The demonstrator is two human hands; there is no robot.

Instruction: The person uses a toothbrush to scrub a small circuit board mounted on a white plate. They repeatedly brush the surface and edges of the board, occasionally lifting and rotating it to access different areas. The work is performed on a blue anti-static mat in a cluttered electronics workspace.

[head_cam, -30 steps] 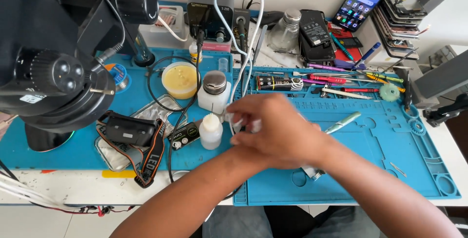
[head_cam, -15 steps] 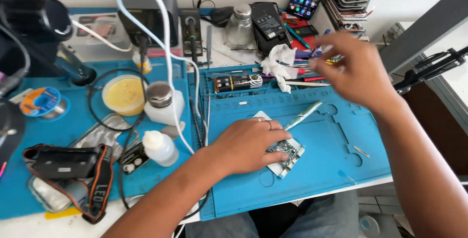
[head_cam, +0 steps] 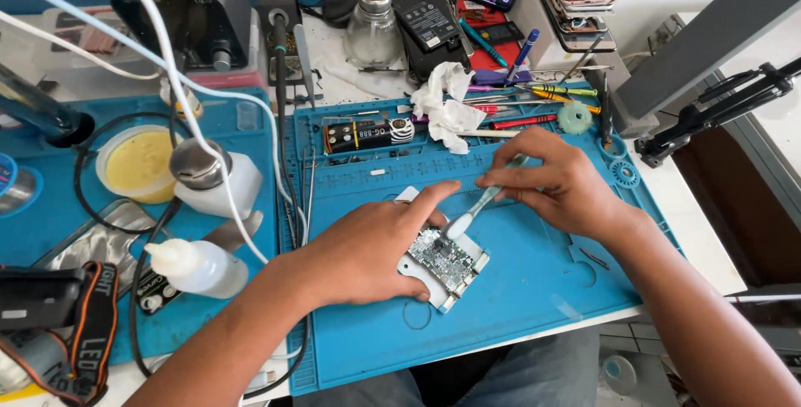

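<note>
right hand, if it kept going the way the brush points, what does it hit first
The right hand aims its brush down-left; the tip looks at or almost on the circuit board, so that comes first, though depth is unclear.

Bright daylight fell evenly across the tabletop (head_cam: 534, 290), casting soft shadows under both forearms. The white cable (head_cam: 167, 65) nearest the lens was blurred, and edges bowed slightly.

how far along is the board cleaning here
Done: the circuit board already lies on its white holder plate on the blue mat, pinned by the left hand. In hand: the right hand holds a brush with its tip at the board's upper edge. Left: most of the board looks not yet brushed, and the crumpled tissue lies apart behind it.
</note>
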